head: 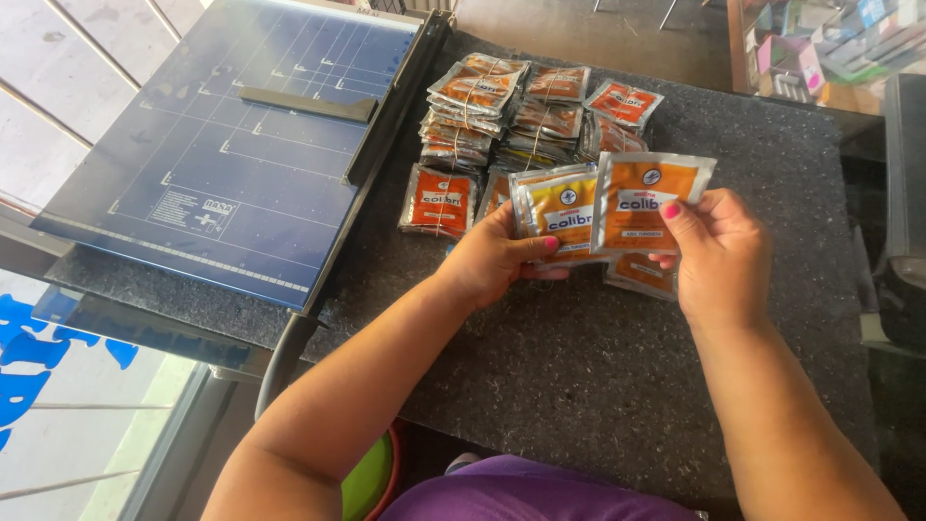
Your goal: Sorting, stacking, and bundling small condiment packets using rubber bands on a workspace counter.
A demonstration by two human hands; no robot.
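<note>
My left hand [495, 260] grips a small stack of silver and orange sachets [558, 207], thumb on the front. My right hand [716, 251] pinches one more sachet [644, 198] by its lower edge, held upright and overlapping the stack's right side. Both hands hover over the dark speckled counter [579, 367]. Under my right hand lies another sachet [639, 275], partly hidden.
Several rubber-banded bundles of the same sachets [526, 111] are piled at the back of the counter. A blue paper cutter [231, 145] with a long black handle [289, 352] lies to the left. Shelves with boxes [830, 43] stand at the far right.
</note>
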